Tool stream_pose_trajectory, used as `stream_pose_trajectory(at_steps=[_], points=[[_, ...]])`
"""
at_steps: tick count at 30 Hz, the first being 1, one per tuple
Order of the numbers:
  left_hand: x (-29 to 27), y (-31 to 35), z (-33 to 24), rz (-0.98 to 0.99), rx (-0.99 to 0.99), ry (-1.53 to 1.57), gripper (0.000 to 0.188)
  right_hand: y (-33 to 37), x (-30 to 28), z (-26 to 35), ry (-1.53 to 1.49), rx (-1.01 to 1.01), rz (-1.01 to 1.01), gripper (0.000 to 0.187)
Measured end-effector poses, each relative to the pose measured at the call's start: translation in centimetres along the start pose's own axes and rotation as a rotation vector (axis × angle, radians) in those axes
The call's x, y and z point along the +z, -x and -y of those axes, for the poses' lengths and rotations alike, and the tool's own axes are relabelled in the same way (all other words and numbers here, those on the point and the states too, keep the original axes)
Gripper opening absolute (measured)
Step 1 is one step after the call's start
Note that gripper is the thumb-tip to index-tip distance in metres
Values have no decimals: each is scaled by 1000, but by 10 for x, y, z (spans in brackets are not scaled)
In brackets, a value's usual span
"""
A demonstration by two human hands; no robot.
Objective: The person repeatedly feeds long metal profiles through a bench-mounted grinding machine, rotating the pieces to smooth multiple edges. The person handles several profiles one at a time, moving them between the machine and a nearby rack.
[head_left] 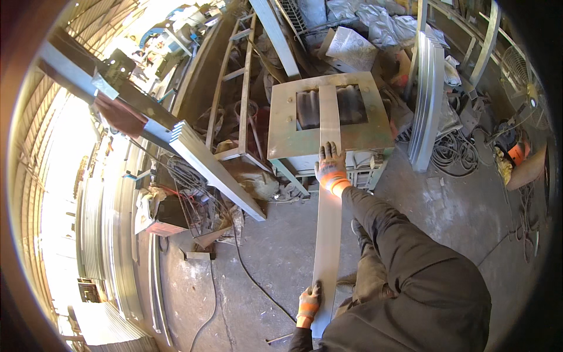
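Observation:
A long, flat metal strip (328, 234) runs from near my body forward over the top of a worn, greenish metal machine (287, 138). Its far end crosses a rectangular opening where dark, rounded rollers (307, 109) show on both sides of it. My right hand (332, 168), in a grey and orange glove, lies flat on the strip at the machine's near edge, fingers stretched forward. Close to my body, my left hand (309, 305), gloved the same way, is closed round the strip's left edge; its thumb is on top and the underside fingers are hidden.
Bundled metal profiles lean left (217, 170) and right (428, 100) of the machine. A ladder-like frame (233, 88) stands behind at left. Cables (249, 276) trail across the floor left of the strip, and a coiled hose (456, 155) lies at right. Crumpled sheeting (381, 26) is piled behind.

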State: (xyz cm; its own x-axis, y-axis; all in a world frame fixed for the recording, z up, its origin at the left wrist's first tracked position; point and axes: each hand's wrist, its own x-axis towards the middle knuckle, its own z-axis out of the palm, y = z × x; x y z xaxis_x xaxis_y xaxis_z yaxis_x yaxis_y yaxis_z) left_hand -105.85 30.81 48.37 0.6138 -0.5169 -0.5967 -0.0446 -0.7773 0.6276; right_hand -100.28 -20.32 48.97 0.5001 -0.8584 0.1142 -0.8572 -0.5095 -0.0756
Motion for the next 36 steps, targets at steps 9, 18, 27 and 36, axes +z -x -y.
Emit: stream_pose_trajectory(at_steps=[9, 18, 27, 36], points=[[-33, 92, 25, -390, 60, -511, 65, 118, -1, 27, -733, 283, 77, 124], [-67, 9, -11, 211, 134, 162, 92, 44, 71, -12, -2700, 671, 436, 39], [14, -132, -179, -16, -21, 84, 64, -175, 51, -83, -910, 55, -325, 76], [92, -285, -366, -26, 23, -34, 74, -414, 62, -113, -32, 0, 5, 82]])
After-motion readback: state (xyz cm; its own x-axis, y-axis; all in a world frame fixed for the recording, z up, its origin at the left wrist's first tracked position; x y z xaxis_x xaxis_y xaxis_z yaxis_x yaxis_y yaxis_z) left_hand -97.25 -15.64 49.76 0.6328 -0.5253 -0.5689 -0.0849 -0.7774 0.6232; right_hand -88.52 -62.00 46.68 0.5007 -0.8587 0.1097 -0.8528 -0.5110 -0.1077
